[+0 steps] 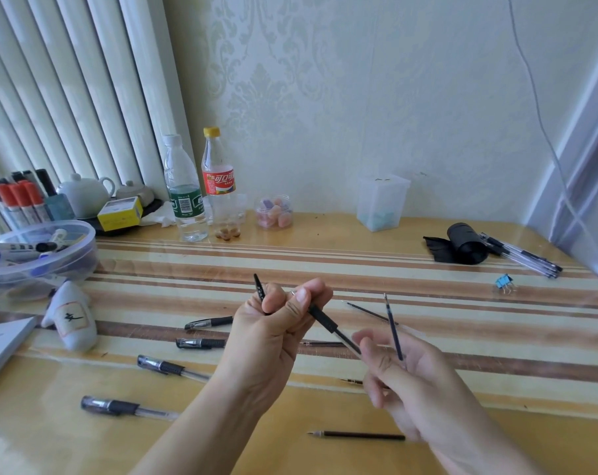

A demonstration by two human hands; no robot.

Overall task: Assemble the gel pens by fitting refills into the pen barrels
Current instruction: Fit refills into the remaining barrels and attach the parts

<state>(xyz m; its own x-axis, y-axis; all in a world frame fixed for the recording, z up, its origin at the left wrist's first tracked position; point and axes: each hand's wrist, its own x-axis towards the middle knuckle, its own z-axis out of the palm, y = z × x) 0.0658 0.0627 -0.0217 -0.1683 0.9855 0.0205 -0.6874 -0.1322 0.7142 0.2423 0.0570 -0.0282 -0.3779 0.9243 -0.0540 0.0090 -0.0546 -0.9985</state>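
My left hand [273, 323] is closed around a black pen cap [259, 290] and a clear pen barrel with a black grip [328, 323], which slants down to the right. My right hand [403, 375] pinches a dark refill [393, 327] that stands nearly upright beside the barrel's open end, not touching it as far as I can tell. Loose refills lie on the table: one near the front edge [359, 435], one behind my right hand [367, 311]. Several capped gel pens [160, 366] lie to the left.
A clear tub of markers [40, 255] stands at the left, with a white pouch [73, 320] in front of it. Two bottles [201, 186], a small jar [274, 212] and a clear box [381, 202] line the wall. A black roll [465, 248], a pen bundle [523, 257] and a blue clip [504, 281] lie at the right.
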